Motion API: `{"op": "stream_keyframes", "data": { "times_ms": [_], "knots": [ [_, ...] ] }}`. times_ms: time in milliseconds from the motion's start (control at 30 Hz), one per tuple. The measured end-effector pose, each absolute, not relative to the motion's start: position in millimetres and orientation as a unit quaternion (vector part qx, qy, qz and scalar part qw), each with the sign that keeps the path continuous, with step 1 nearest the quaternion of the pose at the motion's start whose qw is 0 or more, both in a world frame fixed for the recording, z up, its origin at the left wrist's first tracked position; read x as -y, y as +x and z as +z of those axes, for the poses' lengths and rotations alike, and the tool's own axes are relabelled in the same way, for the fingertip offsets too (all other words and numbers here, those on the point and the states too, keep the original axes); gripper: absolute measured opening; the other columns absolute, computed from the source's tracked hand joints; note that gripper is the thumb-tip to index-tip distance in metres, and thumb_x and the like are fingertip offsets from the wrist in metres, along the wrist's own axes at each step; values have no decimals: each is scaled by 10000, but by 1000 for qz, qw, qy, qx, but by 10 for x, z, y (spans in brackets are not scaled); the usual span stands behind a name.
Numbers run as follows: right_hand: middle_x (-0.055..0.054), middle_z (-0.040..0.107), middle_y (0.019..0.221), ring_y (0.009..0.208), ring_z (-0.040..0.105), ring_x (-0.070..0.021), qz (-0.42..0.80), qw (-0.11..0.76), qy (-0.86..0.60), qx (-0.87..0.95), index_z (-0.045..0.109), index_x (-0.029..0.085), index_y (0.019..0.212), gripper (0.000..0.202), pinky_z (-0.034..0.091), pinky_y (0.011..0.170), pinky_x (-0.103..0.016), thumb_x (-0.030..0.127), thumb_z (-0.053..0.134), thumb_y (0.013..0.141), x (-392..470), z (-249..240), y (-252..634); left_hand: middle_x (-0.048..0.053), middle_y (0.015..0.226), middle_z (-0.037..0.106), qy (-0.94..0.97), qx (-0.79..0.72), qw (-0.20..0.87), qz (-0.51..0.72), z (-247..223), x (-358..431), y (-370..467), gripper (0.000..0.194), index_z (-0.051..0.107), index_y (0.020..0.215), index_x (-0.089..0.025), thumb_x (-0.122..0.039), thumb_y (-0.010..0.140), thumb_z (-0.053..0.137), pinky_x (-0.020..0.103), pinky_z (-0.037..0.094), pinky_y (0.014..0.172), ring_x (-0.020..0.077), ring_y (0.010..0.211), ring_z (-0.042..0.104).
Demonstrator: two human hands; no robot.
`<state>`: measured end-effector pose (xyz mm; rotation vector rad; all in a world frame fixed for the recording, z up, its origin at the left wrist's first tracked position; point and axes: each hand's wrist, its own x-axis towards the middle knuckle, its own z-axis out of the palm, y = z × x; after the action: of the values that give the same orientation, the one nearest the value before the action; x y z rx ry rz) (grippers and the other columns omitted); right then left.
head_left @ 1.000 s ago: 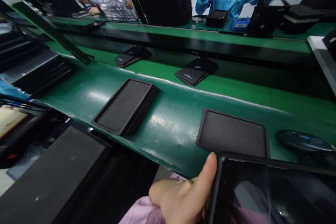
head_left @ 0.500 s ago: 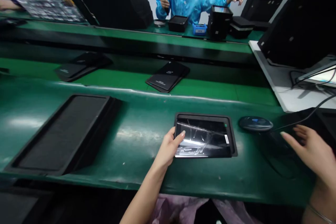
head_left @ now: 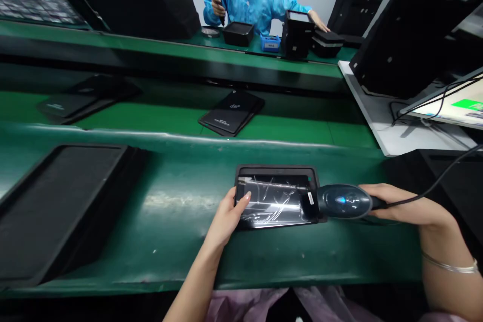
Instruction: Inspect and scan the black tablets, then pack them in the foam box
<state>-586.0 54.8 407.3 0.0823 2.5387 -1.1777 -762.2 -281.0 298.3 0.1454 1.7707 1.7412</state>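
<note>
A tablet (head_left: 277,201) with a glossy film and a small white label at its right end rests over a shallow black tray (head_left: 279,168). My left hand (head_left: 230,214) grips the tablet's left end, thumb on top of the screen. My right hand (head_left: 392,201) is closed round the handle of a dark corded scanner (head_left: 345,201), whose head is at the tablet's right edge beside the label. A blue light shows on top of the scanner.
Stacked black trays (head_left: 71,201) stand at the left. Dark devices (head_left: 232,113) lie beyond the raised mat edge, with more (head_left: 88,98) further left. At the right are a monitor (head_left: 460,103) and a black box (head_left: 426,166). Across the bench, a person in blue (head_left: 252,7) holds a dark tool.
My right hand has moved left and taken hold of the scanner, which is now up against the tablet's right end. The view has shifted right. The person opposite has lowered one hand onto a box.
</note>
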Motion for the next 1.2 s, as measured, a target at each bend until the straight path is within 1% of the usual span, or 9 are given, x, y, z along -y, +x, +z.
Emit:
{"op": "stream_keyframes", "data": {
  "times_ms": [133, 233, 367, 500, 733, 867, 1000, 1100, 1200],
  "knots": [
    [-72, 661, 1015, 968, 615, -247, -409, 234, -8, -882, 667, 185, 991, 215, 499, 851, -346, 330, 600, 847, -512, 4144, -5961, 114, 1053, 681, 61, -679, 327, 654, 2970, 2822, -7632, 482, 562, 1069, -135, -504, 774, 656, 361, 440, 872, 299, 1035, 605],
    [-77, 645, 1062, 999, 599, -235, -413, 255, -14, -874, 632, 162, 1042, 242, 480, 866, -335, 316, 588, 860, -523, 4139, -5982, 122, 1085, 674, 65, -677, 331, 654, 2974, 2822, -7633, 485, 552, 1091, -139, -506, 788, 642, 371, 439, 888, 305, 1059, 602],
    [-71, 648, 1064, 958, 603, -212, -413, 240, -9, -878, 608, 142, 1089, 271, 472, 831, -303, 282, 576, 860, -523, 4113, -5959, 126, 1069, 680, 68, -677, 332, 653, 2989, 2822, -7636, 503, 549, 1095, -134, -516, 783, 646, 369, 444, 878, 301, 1026, 616],
    [-80, 641, 1100, 987, 598, -217, -413, 238, -11, -879, 611, 136, 1104, 300, 467, 850, -299, 293, 599, 848, -548, 4059, -5949, 122, 1044, 692, 63, -679, 334, 651, 2974, 2829, -7652, 553, 553, 1086, -127, -547, 745, 664, 360, 459, 843, 300, 994, 630],
    [-65, 647, 1068, 953, 597, -205, -417, 222, -27, -881, 623, 160, 1074, 266, 464, 825, -285, 280, 621, 837, -586, 4006, -5951, 133, 1053, 698, 44, -680, 340, 648, 2926, 2824, -7668, 653, 551, 1112, -119, -585, 679, 699, 363, 477, 831, 314, 1015, 633],
    [-48, 656, 1000, 898, 599, -188, -402, 214, -33, -890, 629, 166, 1015, 212, 456, 779, -264, 247, 624, 819, -599, 3995, -5940, 126, 1021, 713, 35, -676, 345, 650, 2938, 2818, -7670, 671, 543, 1127, -126, -583, 665, 712, 367, 497, 810, 299, 940, 664],
    [-55, 656, 1073, 962, 605, -198, -402, 211, -39, -890, 628, 172, 1080, 286, 452, 827, -267, 231, 639, 800, -605, 4006, -5945, 109, 984, 725, 28, -672, 353, 651, 2957, 2812, -7674, 671, 546, 1123, -133, -582, 657, 723, 357, 516, 791, 277, 874, 683],
    [-54, 668, 1053, 958, 615, -203, -400, 203, -31, -893, 641, 167, 1092, 311, 457, 824, -272, 227, 643, 786, -620, 3998, -5944, 107, 967, 731, 20, -675, 354, 647, 2975, 2809, -7681, 714, 542, 1147, -131, -588, 634, 738, 365, 527, 796, 281, 877, 688],
    [-54, 680, 1059, 965, 623, -214, -399, 170, 6, -901, 633, 160, 1147, 396, 467, 846, -286, 275, 660, 770, -676, 3903, -5932, 108, 946, 738, 7, -681, 358, 638, 2997, 2811, -7697, 767, 547, 1165, -129, -598, 596, 759, 363, 545, 753, 295, 878, 692]
  ]
}}
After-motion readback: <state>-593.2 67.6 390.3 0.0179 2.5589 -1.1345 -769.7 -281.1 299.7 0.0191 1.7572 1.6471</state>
